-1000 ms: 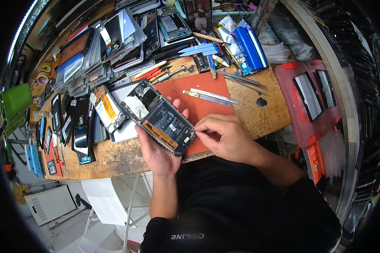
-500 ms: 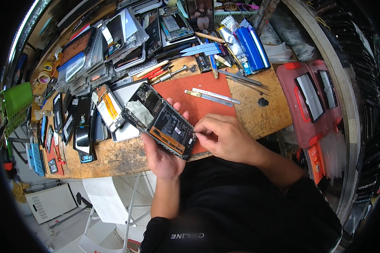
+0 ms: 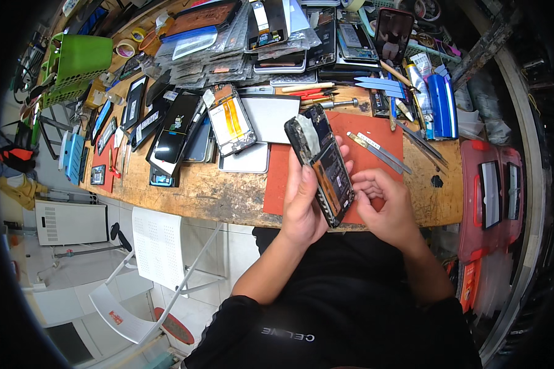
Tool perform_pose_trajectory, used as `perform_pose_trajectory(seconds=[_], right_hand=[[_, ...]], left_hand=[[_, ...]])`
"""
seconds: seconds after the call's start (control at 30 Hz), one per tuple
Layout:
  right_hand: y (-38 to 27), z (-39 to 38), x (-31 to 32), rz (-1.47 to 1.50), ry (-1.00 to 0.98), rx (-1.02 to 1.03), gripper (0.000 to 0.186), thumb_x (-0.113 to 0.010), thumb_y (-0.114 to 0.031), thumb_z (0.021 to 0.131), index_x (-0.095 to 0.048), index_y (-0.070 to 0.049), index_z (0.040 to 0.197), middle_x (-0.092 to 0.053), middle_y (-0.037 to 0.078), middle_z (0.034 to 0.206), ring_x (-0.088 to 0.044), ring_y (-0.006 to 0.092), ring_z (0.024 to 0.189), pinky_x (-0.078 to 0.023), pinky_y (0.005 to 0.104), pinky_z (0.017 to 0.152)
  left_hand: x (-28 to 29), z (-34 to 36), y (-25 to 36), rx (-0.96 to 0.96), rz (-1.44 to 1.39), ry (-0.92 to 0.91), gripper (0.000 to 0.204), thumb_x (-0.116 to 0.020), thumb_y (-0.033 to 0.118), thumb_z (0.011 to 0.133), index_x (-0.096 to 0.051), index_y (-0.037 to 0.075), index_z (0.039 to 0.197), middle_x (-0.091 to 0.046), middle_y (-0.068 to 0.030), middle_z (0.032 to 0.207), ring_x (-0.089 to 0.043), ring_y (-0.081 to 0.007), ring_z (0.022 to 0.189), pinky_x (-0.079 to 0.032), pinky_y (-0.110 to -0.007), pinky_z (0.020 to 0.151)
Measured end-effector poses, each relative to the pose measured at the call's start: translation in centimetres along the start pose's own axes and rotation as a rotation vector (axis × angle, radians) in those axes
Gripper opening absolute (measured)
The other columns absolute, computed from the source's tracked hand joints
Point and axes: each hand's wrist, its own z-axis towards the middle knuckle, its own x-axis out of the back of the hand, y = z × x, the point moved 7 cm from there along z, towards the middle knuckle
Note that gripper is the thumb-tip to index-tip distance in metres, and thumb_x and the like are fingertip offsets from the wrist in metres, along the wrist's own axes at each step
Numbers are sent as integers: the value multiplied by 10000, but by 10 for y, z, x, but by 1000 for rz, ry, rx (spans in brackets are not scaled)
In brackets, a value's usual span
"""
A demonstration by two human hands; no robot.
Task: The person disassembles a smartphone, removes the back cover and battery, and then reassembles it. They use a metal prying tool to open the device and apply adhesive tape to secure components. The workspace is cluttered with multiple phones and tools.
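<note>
My left hand (image 3: 303,209) grips a smartphone (image 3: 333,178) whose back cover is off. Its thumb lies along the near side and its fingers show behind the far edge. The phone is tilted, with a dark battery, an orange-brown flex cable and a pale sheet near its top exposed. My right hand (image 3: 388,206) is beside the phone's lower right edge. Its fingers are curled in toward the thumb; anything between the fingertips is too small to make out. Beneath the phone lies a red-orange mat (image 3: 280,190), with a metal ruler (image 3: 385,152) beyond my right hand.
A wooden bench (image 3: 221,206) carries an opened phone with yellow cables (image 3: 232,120), several dark phones at left and stacked bagged parts (image 3: 218,67). Tweezers (image 3: 423,147) and a blue roll (image 3: 438,104) are at right, near a red case (image 3: 474,203). A white chair (image 3: 157,246) stands lower left.
My view has swung left, so the bench appears shifted right. The phone is tipped more steeply on edge in my left hand, and my right fingertips have come slightly away from its edge.
</note>
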Motion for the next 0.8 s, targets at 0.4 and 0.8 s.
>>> perform_pose_trajectory(seconds=[0.4,0.8], right_hand=[[-8,5,2,192,-98,46,489,-785,-90,918,-572,57,1333,-711,123,1166,-699,182,1068,-572,325,910],[-19,2,2,102,-77,70,681,-894,-153,800,-565,8,1374,-713,162,1204,-719,248,1108,-599,357,922]], left_hand=[[6,1,-5,26,-148,10,728,-544,402,1091,-159,134,1647,-400,-173,1601,-450,-294,1474,-415,-473,1218],[2,1,-5,37,164,18,611,-316,452,1154,-284,42,1606,-497,-174,1532,-521,-233,1378,-430,-391,1149]])
